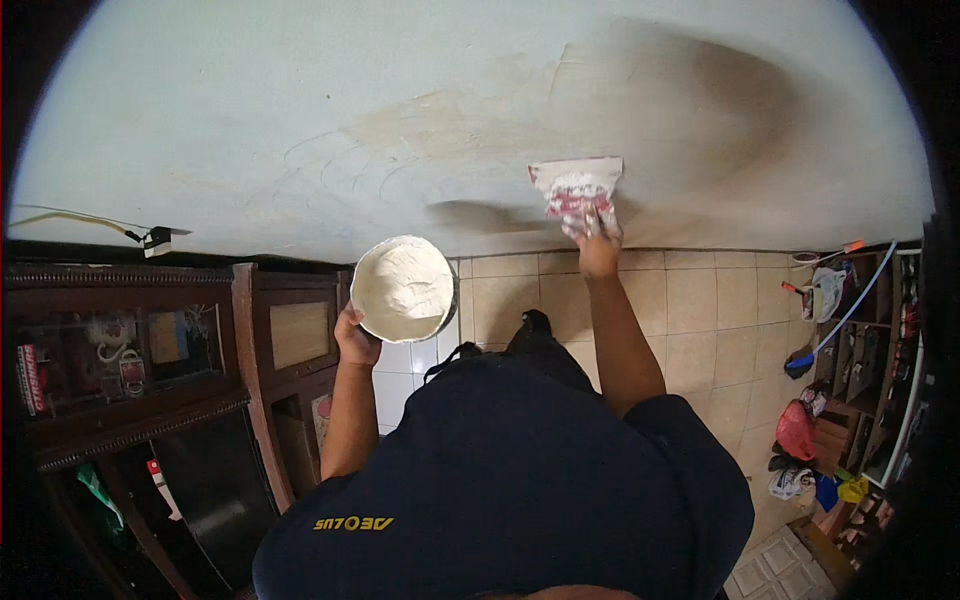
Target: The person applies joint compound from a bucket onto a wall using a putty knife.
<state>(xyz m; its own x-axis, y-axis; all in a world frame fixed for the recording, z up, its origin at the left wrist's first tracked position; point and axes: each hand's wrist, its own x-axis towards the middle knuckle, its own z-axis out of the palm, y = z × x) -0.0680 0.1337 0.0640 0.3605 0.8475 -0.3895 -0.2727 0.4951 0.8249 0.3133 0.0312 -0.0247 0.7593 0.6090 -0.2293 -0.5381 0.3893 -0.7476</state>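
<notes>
Dark shirt (500,470) nearest; left grip (358,338) clasps bucket (386,322) rightward, right grip (596,236) clasps spreader (577,183) ahead.

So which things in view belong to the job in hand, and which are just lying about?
In the job: bucket, held by left hand; white paste; scraper, held by right hand; wall.
Lying about: red bag; blue stick; yellow cord.

A home interior is indicated: a dark-brown wooden cabinet with glazed doors (245,330) is seen at left, beige square floor tiles (690,300) are laid, and household clutter (796,432) is heaped beside brown wooden shelving (832,440).
</notes>
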